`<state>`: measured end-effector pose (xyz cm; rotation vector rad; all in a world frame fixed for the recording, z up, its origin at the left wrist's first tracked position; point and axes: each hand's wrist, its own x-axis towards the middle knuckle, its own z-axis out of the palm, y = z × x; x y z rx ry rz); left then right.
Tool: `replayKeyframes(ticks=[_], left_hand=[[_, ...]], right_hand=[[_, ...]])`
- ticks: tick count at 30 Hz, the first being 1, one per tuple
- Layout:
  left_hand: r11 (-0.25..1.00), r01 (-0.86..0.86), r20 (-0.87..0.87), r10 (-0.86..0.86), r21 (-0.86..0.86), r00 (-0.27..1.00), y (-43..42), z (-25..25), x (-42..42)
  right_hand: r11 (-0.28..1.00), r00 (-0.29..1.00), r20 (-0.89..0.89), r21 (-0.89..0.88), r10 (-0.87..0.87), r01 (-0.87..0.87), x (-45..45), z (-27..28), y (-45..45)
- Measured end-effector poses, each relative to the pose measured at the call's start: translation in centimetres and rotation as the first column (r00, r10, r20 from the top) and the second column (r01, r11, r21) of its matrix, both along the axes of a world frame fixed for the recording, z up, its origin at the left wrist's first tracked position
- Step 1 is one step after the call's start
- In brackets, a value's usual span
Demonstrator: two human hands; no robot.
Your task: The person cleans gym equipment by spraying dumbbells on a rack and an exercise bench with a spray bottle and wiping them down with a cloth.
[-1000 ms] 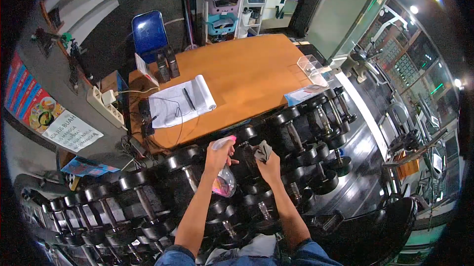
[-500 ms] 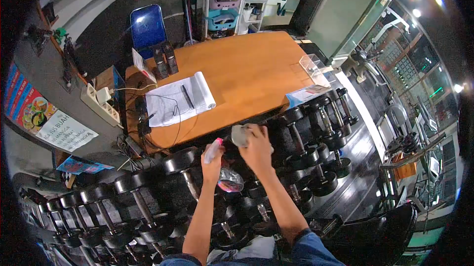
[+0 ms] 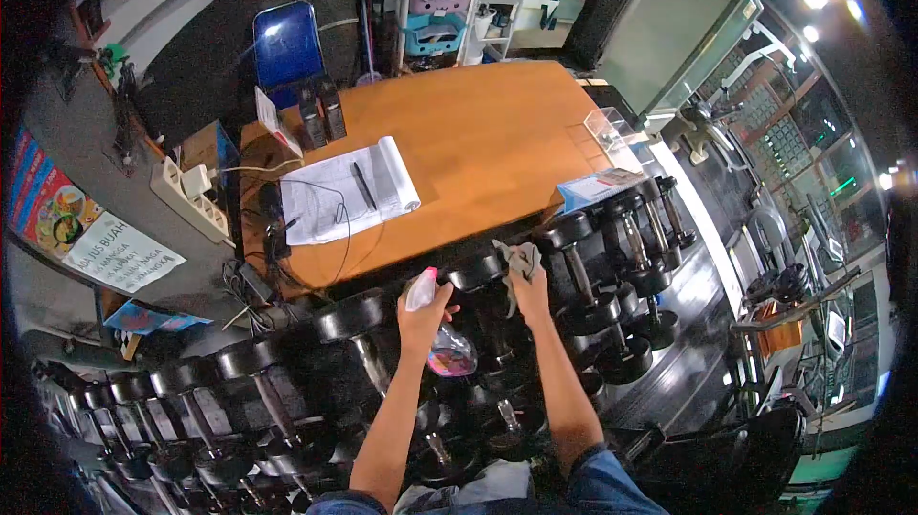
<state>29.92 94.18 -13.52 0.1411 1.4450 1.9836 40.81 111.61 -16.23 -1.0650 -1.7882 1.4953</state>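
Note:
My left hand (image 3: 421, 316) is wrapped round the neck of a clear spray bottle (image 3: 451, 352), which has a white and pink head and a pink label low on its body. In my right hand (image 3: 529, 293) is a crumpled grey cloth (image 3: 517, 262), pinched between the fingers. That cloth is beside the upper end of a black dumbbell (image 3: 475, 271), which lies between my two hands; whether they touch is hard to tell. Another dumbbell (image 3: 356, 317) rests just left of my left hand.
Rows of dumbbells (image 3: 258, 362) run to both sides on a rack. Beyond them stands a wooden desk (image 3: 488, 142) with an open notepad (image 3: 330, 199), a pen, cables and a clear holder (image 3: 609, 132). A power strip (image 3: 191, 199) is at the left.
The right hand and cloth first swung left and flatter over the dumbbell's end, then moved back right, with the cloth now bunched above the fingers. My left hand still holds the bottle.

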Motion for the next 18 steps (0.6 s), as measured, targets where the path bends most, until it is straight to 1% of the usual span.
replayKeyframes(ticks=[2,3,4,5,6,7,8,9,10,11,12,13,14,15,17,18], left_hand=[[1.000,-0.005,0.006,0.005,-0.011,1.000,0.0,0.5,-0.1],[0.993,-0.012,-0.047,0.006,-0.119,0.999,-0.1,1.7,-0.1],[0.974,-0.022,-0.100,-0.001,-0.224,0.995,0.0,2.3,0.0],[0.973,-0.015,-0.097,-0.007,-0.228,0.995,0.1,2.2,0.1],[0.982,-0.062,-0.099,0.045,-0.177,0.994,0.3,2.0,0.1],[0.986,-0.109,-0.098,0.097,-0.125,0.990,0.5,2.0,0.1],[0.986,-0.106,-0.098,0.093,-0.128,0.991,0.4,2.0,0.1],[0.978,-0.035,-0.062,0.022,-0.205,0.998,0.3,2.2,-0.1],[0.960,0.037,-0.021,-0.045,-0.277,0.999,0.1,2.3,-0.3],[0.959,0.038,-0.021,-0.046,-0.280,0.999,0.0,1.9,-0.3],[0.981,0.041,0.018,-0.038,-0.187,0.999,-0.1,1.1,-0.2],[0.995,0.040,0.059,-0.035,-0.092,0.998,-0.1,0.5,-0.2],[0.995,0.044,0.057,-0.039,-0.090,0.998,-0.1,0.1,-0.3],[0.996,0.045,0.074,-0.039,-0.082,0.997,-0.1,-0.3,-0.4],[0.996,0.043,0.094,-0.035,-0.076,0.995,-0.2,-0.3,-0.4],[0.996,0.045,0.090,-0.038,-0.076,0.995,-0.3,-0.2,-0.4]], right_hand=[[0.996,0.996,-0.090,0.083,-0.007,0.015,-0.4,3.4,-2.3],[0.997,0.996,-0.087,0.075,-0.009,0.015,-0.6,4.4,-3.3],[0.955,0.990,-0.133,0.298,0.055,-0.013,-0.8,5.2,-4.0],[0.862,0.979,-0.164,0.507,0.124,-0.024,-0.8,5.5,-4.3],[0.728,0.986,0.043,0.669,0.163,-0.149,0.0,3.7,-3.5],[0.703,0.982,0.043,0.692,0.185,-0.163,0.1,4.2,-3.4],[0.678,0.977,0.042,0.714,0.210,-0.176,0.0,4.8,-3.4],[0.826,0.979,-0.055,0.548,0.196,-0.134,-0.2,5.4,-3.3],[0.931,0.976,-0.147,0.351,0.162,-0.102,-0.4,5.7,-3.2],[0.980,0.988,-0.128,0.187,0.091,-0.066,-0.9,5.0,-2.6],[0.998,0.998,-0.039,0.047,0.054,-0.052,-0.6,5.2,-2.2],[0.998,0.999,0.006,0.036,0.043,-0.043,-0.5,3.8,-1.4],[0.999,0.998,0.050,0.028,0.032,-0.033,-0.8,2.6,-0.7],[0.999,0.998,0.048,0.030,0.027,-0.029,-0.8,1.4,-0.1],[0.996,0.963,0.263,-0.047,-0.059,0.074,-1.3,1.3,-0.1],[0.996,0.964,0.259,-0.047,-0.062,0.076,-1.2,1.4,0.0]])
